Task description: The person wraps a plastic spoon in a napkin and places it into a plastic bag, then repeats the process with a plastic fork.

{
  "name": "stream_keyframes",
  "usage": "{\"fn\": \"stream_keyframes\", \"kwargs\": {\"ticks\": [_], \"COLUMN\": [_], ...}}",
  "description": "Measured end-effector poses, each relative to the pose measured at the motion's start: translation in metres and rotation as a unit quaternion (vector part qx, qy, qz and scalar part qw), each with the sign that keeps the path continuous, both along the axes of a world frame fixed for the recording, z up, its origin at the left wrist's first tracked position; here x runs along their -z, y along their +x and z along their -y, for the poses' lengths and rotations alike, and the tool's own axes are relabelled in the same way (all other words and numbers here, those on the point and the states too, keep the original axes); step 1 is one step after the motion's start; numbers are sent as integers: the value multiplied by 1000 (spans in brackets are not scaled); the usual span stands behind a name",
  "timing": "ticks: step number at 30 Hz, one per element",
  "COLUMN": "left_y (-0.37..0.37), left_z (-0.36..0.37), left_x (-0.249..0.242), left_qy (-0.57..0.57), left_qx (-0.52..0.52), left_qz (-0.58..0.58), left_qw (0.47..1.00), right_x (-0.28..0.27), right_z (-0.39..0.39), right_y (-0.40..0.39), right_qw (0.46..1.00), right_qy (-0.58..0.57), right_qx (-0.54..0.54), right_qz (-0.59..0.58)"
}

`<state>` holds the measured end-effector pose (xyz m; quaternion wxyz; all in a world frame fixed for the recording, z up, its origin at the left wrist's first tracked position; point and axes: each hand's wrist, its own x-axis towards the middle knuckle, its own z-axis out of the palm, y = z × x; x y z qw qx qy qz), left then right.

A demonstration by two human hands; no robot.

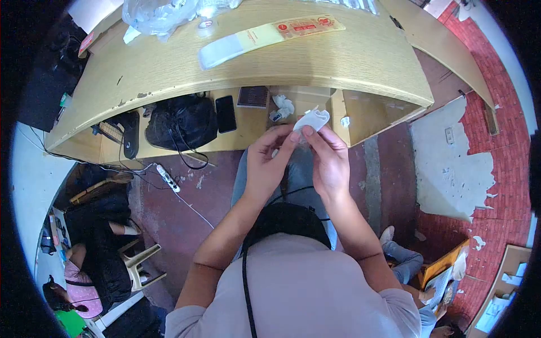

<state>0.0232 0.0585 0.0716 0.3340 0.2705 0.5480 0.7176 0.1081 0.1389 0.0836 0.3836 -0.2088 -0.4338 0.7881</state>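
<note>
Both hands meet in front of the desk's open shelf, pinching a small folded white piece [313,119], cloth or paper. My left hand [273,155] holds its lower left side between thumb and fingers. On the right side, my right hand [329,158] grips it with the thumb on top. Just behind the piece, a crumpled white tissue [283,105] lies in the shelf compartment. A black phone [226,114] and a dark booklet [252,97] rest on the shelf to the left.
The wooden desk top [169,62] bears a long paper packet [270,39] and clear plastic bags [160,14]. A black bag [181,124] sits in the shelf. A power strip [168,177] is on the floor. Seated people are at lower left [84,290] and lower right [407,262].
</note>
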Motion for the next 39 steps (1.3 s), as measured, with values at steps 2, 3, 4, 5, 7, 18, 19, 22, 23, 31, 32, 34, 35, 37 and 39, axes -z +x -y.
{"fn": "stream_keyframes", "kwargs": {"ticks": [2, 3, 4, 5, 7, 18, 19, 22, 23, 31, 32, 34, 35, 37, 39], "left_y": [0, 0, 1, 2, 3, -6, -5, -3, -2, -2, -3, -3, -3, -3, -5], "left_z": [-3, -5, -4, -3, -2, -1, -1, -2, -1, 4, 6, 9, 9, 10, 11], "left_x": [4, 3, 0, -4, -8, 2, 1, -6, -10, -8, -12, -15, -15, -15, -13], "left_qy": [28, 57, 57, 59, 61, 21, 20, 13, -6, -35, -48, -60, -52, -43, -37], "left_qx": [-16, -32, -32, -21, -11, 10, 10, 27, 30, 22, 30, 40, 40, 40, 37], "left_qz": [-16, -32, -32, 7, 46, -133, -133, -108, -121, -187, -204, -221, -238, -255, -256], "left_qw": [999, 997, 997, 998, 997, 991, 991, 994, 992, 982, 977, 972, 969, 965, 965], "right_x": [0, 1, 2, 4, 7, 5, 6, 3, 4, -32, -40, -56, -64, -73, -75], "right_z": [1, 1, 2, 1, 0, -1, -1, 1, 1, -18, -26, -43, -41, -47, -51], "right_y": [-1, -1, -1, -1, -1, -1, -1, 2, 2, 10, 14, 24, 23, 28, 31], "right_qw": [1000, 1000, 1000, 1000, 1000, 1000, 999, 998, 998, 973, 973, 776, 779, 757, 733], "right_qy": [-3, 2, 8, 8, 3, -8, 1, -64, -63, 219, 218, 605, 603, 619, 633], "right_qx": [4, 7, 9, 9, 16, 13, 29, 9, 10, 35, 35, 7, -8, -42, -77], "right_qz": [2, -1, -3, -3, 7, 16, 18, 28, 28, 67, 67, 180, 171, 205, 236]}}
